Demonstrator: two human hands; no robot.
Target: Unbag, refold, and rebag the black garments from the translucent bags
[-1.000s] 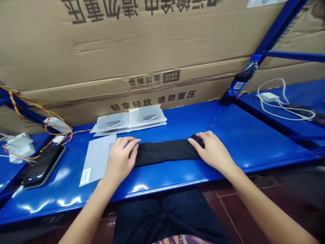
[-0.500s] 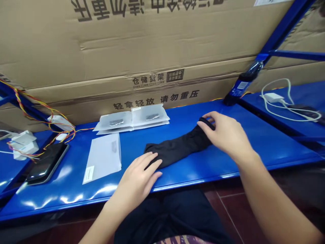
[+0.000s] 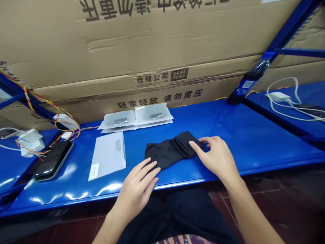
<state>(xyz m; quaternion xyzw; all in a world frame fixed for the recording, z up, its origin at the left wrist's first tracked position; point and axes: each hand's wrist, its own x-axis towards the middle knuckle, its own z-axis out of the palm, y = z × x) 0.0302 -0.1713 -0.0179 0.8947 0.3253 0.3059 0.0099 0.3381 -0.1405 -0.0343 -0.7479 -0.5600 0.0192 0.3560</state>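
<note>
A black cloth item (image 3: 165, 152) lies on the blue shelf (image 3: 218, 125), its right part folded over on itself. My left hand (image 3: 139, 186) rests with spread fingers at the cloth's lower left edge. At the folded right end is my right hand (image 3: 215, 156), thumb on top of the cloth and the other fingers by its far right edge, apart from the thumb. To the left of the cloth lies a frosted plastic bag (image 3: 108, 154) with a white label. Two stacks of similar bags (image 3: 153, 114) sit behind, against the cardboard.
A black device (image 3: 52, 161), white adapters (image 3: 31, 142) and tangled red and yellow wires are at the left. A dark bottle (image 3: 248, 83) leans by the blue post at the back right. Beyond it lies a white charger (image 3: 279, 97) with its cable.
The cloth's right end has been folded over toward the left, making it shorter. My right hand has moved left and down, and its fingers have loosened from the cloth end. The view has shifted slightly.
</note>
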